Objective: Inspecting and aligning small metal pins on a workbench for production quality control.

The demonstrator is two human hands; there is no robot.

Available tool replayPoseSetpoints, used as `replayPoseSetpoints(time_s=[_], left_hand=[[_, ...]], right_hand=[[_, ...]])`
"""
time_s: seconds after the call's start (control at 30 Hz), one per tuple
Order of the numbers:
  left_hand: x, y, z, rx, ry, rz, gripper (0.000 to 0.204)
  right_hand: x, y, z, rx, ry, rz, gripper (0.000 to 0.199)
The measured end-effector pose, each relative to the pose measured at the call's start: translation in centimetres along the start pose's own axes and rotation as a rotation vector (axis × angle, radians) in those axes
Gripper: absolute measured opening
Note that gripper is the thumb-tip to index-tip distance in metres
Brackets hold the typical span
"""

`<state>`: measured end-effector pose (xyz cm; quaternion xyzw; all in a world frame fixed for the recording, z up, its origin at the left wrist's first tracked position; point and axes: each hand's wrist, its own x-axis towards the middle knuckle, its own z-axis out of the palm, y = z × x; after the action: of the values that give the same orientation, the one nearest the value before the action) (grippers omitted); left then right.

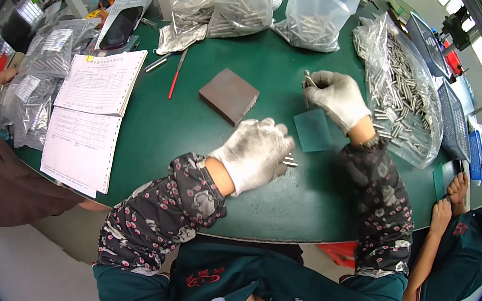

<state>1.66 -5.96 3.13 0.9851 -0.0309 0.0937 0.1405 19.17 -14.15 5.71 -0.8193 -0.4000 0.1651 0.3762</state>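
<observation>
My left hand [255, 155], in a whitish work glove, is closed with its back up, just in front of a brown rectangular block [229, 95]. Short shiny metal pins [290, 164] stick out from its right side; how many it holds is hidden. My right hand [339, 99], gloved too, is raised farther back with thumb and fingers pinched together. A small metal pin [307, 80] shows at its fingertips. Below that hand, a small square green sheet [312, 130] lies on the dark green table [189, 171].
An open plastic bag of metal pins [404, 87] lies at right, beside blue baskets [453, 120]. More filled bags [242, 4] stand at the back. At left are printed forms [80, 147], a phone [121, 27] and a red-handled tool [175, 78]. Co-workers' hands [450, 199] appear at both sides.
</observation>
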Motion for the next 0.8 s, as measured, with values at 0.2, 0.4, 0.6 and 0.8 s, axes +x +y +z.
replayPoseSetpoints(time_s=[0.2,0.4,0.6,0.8], left_hand=[[0.5,-1.0,0.2,-0.31,0.386,-0.19,0.033],[0.4,-1.3,0.6,-0.829,0.35,-0.181,0.034],[0.5,-1.7,1.5,-0.455,0.355,-0.194,0.031],[0.3,-1.3,0.4,-0.067,0.135,-0.127,0.025]], right_hand=[[-6.5,-0.8,2.3,0.633,-0.059,0.176,0.02],[-7.3,-1.5,2.8,0.653,-0.083,0.166,0.029],[-7.0,-0.8,2.8,0.575,0.008,0.144,0.022],[-6.8,0.8,2.5,-0.21,0.283,-0.23,0.013]])
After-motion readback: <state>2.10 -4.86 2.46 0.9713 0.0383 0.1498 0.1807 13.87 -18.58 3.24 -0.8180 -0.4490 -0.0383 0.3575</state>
